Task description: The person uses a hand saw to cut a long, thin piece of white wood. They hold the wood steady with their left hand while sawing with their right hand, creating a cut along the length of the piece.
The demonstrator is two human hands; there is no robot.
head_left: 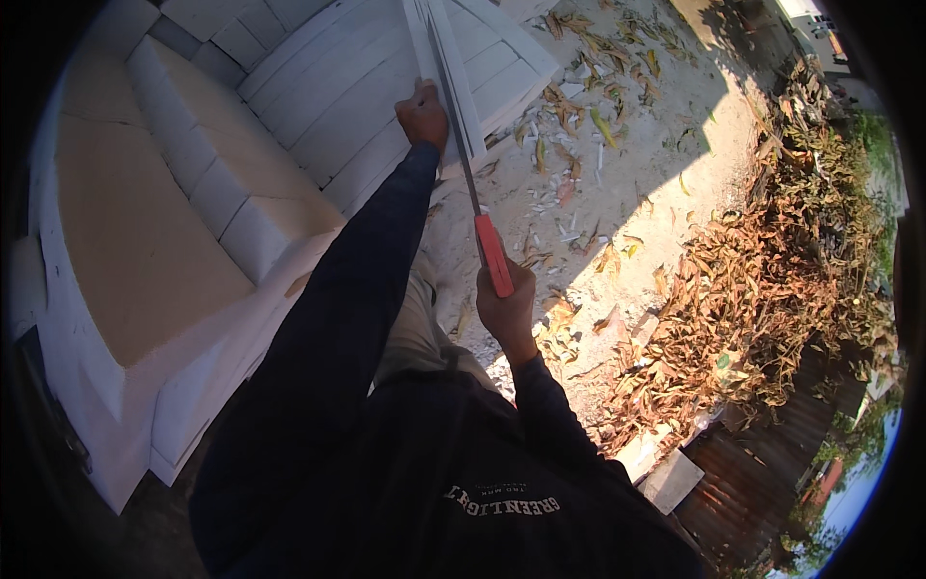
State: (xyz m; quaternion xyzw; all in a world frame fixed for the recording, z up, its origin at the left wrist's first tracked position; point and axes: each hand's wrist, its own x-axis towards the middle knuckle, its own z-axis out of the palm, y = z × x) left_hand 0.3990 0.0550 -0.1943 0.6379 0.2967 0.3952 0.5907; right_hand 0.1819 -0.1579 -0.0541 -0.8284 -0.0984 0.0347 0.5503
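A handsaw with a red handle [494, 256] is held in my right hand [508, 307], whose fingers wrap round the grip. Its long thin blade [457, 130] points away from me, along a narrow white block [467, 114]. My left hand [422, 116] is closed at the left edge of this narrow block, left of the blade; its fingertips are hidden. Beneath lies a surface of pale blocks laid side by side [357, 106]. How deep the blade sits in the block cannot be made out.
Large white blocks [217, 183] with tan tops are stacked at the left. Sandy ground [588, 212] with white chips and scattered leaves lies to the right. Beyond it are a heap of dry brown leaves [772, 289] and a rusty corrugated sheet [762, 473].
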